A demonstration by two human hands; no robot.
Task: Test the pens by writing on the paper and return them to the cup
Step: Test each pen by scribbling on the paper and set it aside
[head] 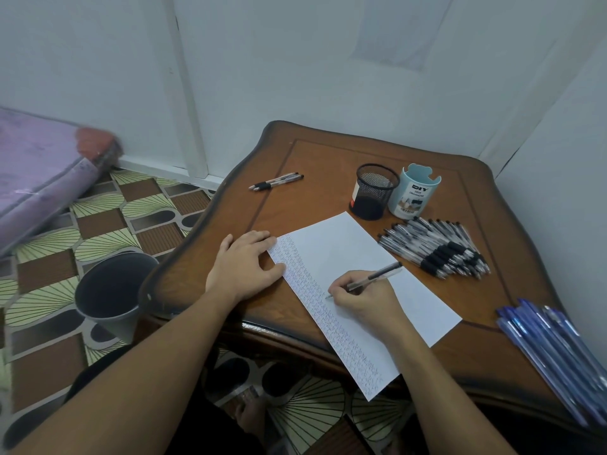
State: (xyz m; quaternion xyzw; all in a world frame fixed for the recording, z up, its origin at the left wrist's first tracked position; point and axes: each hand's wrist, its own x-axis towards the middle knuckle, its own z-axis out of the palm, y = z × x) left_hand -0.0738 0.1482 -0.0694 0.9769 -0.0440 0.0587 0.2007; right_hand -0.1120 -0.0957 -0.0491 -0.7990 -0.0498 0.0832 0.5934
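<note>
Writing, head view: the right hand [364, 298] rests on a white sheet of paper [338, 244], its fingers [345, 284] curled tight round a clear-barrelled pen with a black cap end [372, 278]. The pen tip touches the paper at the inner edge of a band of small blue scribbles that runs along the sheet's left long side. The pen's tail tilts up and to the right.

The left hand [244, 261] lies flat, palm down, with relaxed, nearly straight fingers [264, 237] holding nothing. The fingertips press the paper's far left corner and the thumb touches its left edge.

The paper lies diagonally on a brown wooden table with a scalloped dark rim [328, 159]. Its near corner hangs over the table's front edge.

Behind the paper stand a black wire-mesh pen cup [374, 192] and, touching it on the right, a pale blue plastic organiser cup printed "DIY" [414, 192]. No pens show above either rim.

A heap of black-gripped clear pens [437, 249] lies just right of the paper, near the cups. A few similar loose pens [276, 182] lie well apart at the table's far left. A bundle of blue pens [551, 349] lies at the right edge.

On the patterned tile floor [98, 208] a grey plastic bin [111, 290] stands beside the table. A purple mattress [39, 172] lies by the wall.
</note>
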